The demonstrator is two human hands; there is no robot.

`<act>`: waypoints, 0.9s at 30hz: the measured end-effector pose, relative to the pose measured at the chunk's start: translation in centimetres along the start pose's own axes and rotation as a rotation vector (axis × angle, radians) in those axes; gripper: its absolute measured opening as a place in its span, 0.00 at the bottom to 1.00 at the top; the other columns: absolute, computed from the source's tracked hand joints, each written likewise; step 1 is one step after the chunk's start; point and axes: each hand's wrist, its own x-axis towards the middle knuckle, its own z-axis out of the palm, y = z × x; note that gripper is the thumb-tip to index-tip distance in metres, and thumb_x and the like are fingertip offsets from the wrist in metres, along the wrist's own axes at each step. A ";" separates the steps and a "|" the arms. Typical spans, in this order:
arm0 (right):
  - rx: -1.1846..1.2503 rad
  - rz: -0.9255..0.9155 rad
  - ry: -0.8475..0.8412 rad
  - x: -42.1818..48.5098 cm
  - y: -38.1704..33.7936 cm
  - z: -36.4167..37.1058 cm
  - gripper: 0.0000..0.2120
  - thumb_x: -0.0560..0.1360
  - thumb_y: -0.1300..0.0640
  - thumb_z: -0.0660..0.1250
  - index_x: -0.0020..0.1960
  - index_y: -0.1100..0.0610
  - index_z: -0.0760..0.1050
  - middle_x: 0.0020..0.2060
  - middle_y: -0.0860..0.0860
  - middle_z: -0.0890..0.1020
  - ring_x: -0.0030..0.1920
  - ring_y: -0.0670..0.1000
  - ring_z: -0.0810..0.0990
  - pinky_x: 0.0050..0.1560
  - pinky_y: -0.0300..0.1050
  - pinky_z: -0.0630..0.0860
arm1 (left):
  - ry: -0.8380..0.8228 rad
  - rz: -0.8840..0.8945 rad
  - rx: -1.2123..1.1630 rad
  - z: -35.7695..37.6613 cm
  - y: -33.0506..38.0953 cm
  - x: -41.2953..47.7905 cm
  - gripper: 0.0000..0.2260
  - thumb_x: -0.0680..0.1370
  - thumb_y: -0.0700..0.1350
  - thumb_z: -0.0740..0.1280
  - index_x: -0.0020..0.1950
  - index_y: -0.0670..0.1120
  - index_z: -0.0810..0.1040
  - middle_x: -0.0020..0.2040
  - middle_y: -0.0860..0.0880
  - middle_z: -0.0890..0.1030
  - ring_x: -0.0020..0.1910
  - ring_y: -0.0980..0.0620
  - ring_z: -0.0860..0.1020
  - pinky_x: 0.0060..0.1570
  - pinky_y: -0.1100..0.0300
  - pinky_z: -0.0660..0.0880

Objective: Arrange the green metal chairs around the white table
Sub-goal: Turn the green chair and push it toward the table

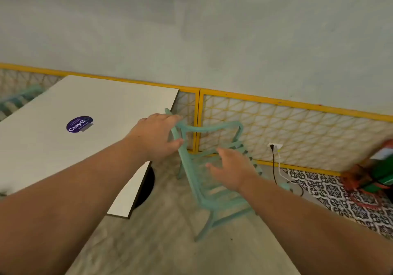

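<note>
Green metal chair (214, 189) sits tilted on the floor just right of the white table (63, 147), its long side rail running from the table's far corner toward the viewer. Left hand (155, 136) grips the rail's upper end. Right hand (231, 168), fingers spread, is over the seat slats; contact unclear.

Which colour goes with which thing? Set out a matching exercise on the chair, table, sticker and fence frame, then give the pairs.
Things:
1. chair
2. table
3. sticker
4. fence frame

Colours:
A. purple
B. yellow
C. green
D. white

Pairs: 1-C, 2-D, 3-A, 4-B
</note>
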 end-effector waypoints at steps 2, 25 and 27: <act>-0.040 0.005 -0.049 0.5 0.2 1.5 0.35 0.80 0.34 0.59 0.80 0.53 0.63 0.75 0.54 0.71 0.75 0.57 0.68 0.75 0.57 0.64 | -0.021 0.004 0.008 0.8 0.0 0.3 0.33 0.79 0.63 0.63 0.81 0.54 0.59 0.78 0.50 0.68 0.76 0.46 0.65 0.72 0.44 0.65; -0.166 0.105 -0.335 5.9 -1.9 16.0 0.34 0.82 0.57 0.56 0.84 0.58 0.46 0.78 0.57 0.66 0.78 0.60 0.63 0.77 0.57 0.58 | -0.109 -0.023 0.007 7.3 -2.5 0.9 0.33 0.79 0.65 0.60 0.81 0.58 0.56 0.79 0.55 0.65 0.78 0.52 0.61 0.76 0.49 0.60; -0.173 0.105 -0.344 5.9 -1.5 16.2 0.34 0.82 0.57 0.55 0.84 0.58 0.45 0.78 0.57 0.66 0.79 0.60 0.61 0.78 0.57 0.56 | -0.114 -0.022 0.013 7.2 -2.6 0.9 0.33 0.79 0.65 0.60 0.81 0.57 0.56 0.79 0.55 0.65 0.78 0.51 0.61 0.75 0.49 0.61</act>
